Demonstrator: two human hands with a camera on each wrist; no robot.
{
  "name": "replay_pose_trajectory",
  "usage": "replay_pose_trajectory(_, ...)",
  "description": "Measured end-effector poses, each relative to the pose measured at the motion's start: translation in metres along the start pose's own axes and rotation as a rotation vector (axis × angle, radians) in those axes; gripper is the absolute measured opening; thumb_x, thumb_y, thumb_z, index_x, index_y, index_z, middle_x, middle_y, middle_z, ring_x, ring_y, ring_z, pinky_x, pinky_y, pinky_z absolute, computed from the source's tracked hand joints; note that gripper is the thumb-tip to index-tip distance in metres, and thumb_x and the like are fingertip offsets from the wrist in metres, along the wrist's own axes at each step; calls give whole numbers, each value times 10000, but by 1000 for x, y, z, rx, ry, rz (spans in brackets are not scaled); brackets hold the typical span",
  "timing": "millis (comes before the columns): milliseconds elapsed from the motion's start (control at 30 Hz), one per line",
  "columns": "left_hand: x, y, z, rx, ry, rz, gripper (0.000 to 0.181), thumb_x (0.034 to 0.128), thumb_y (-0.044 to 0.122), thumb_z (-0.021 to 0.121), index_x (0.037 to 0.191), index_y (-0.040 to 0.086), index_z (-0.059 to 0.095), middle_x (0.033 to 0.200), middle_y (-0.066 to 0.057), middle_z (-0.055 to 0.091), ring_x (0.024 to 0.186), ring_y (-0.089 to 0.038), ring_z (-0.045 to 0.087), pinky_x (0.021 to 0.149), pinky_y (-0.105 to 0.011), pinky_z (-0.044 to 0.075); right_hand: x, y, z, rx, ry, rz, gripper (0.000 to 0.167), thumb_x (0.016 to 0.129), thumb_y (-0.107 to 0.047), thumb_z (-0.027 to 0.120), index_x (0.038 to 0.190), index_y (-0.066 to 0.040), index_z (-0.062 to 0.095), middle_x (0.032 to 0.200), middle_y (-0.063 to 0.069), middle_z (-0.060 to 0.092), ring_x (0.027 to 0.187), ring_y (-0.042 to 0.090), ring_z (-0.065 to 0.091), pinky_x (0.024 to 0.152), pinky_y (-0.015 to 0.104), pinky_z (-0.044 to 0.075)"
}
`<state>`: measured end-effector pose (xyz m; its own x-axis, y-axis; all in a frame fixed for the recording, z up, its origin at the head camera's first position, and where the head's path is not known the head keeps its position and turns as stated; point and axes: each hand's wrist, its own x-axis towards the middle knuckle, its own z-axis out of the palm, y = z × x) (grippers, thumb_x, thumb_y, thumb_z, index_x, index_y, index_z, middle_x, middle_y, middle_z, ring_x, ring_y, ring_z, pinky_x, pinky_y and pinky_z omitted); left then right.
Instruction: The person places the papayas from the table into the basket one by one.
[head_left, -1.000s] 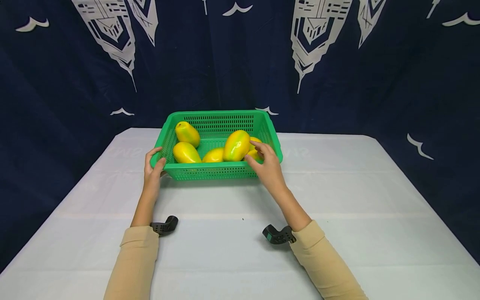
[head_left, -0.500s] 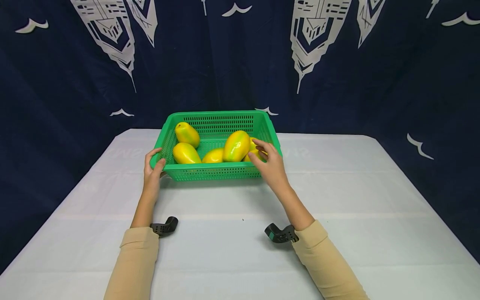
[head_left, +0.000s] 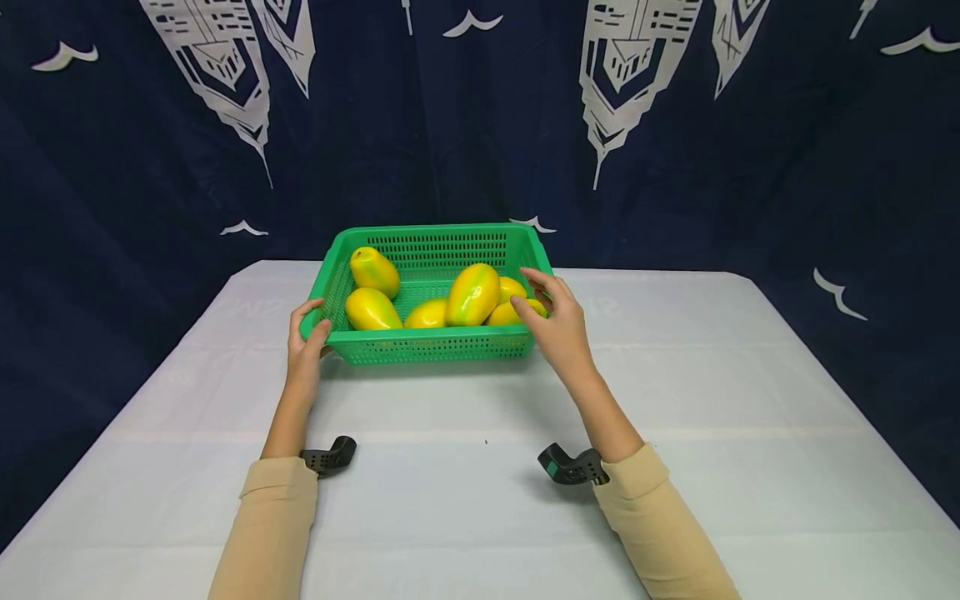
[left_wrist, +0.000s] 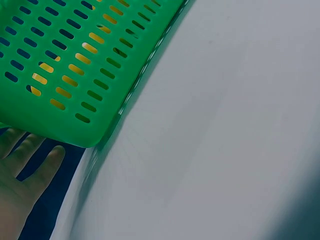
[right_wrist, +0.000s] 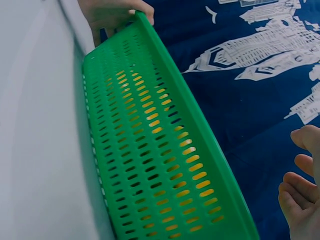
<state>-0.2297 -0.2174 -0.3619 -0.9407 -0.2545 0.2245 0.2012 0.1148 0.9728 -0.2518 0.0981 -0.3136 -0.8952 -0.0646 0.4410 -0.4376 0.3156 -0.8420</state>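
A green slotted plastic basket [head_left: 435, 343] stands on the table with several yellow-green mangoes in it. Its left front corner is gripped by my left hand [head_left: 306, 346], thumb on the near side and fingers at the rim. My right hand [head_left: 561, 329] is over the right front corner, fingers apart and slightly bent, holding nothing. Just beyond those fingers lie a mango [head_left: 504, 314] and another mango [head_left: 513, 288]. A larger-looking mango [head_left: 472, 295] leans up beside them. At the basket's left are two more, a rear mango [head_left: 375, 271] and a front mango [head_left: 372, 309].
A white cloth covers the table [head_left: 450, 500], which reaches out on both sides of the basket. Behind it hangs a dark blue curtain [head_left: 480, 125] with white printed shapes. Each wrist wears a black camera mount, such as the right mount [head_left: 573, 467].
My right hand has moved away from the leaning mango, rightward to the basket's right front corner, showing more of the mangoes there. My left hand and the basket hold still.
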Motion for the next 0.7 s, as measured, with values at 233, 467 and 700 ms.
replay_pose_trajectory(233,0,-1,0,-4,3,3,454,929,251,410,1362,157,309,1426,-61,237,1013,-164,395,873,-346,345,0,-15,-13,6,47,6,431,881,-151,586,1276,-16,482,1277,141,465,1236,250,421,1060,310,328)
replay_pose_trajectory(467,0,1,-1,-24,6,-2,450,930,236,405,1362,160,307,1412,-72,251,1081,-249,379,890,-360,343,0,-25,-31,-54,127,-6,416,887,-112,568,1278,-3,478,1289,163,463,1231,262,420,1063,332,325)
replay_pose_trajectory(700,0,0,-2,-12,5,-4,452,926,246,412,1359,158,313,1446,-44,218,1066,-215,380,870,-333,348,8,10,-52,-180,178,-42,425,886,-239,581,1277,-90,501,1289,91,480,1240,207,430,1060,320,329)
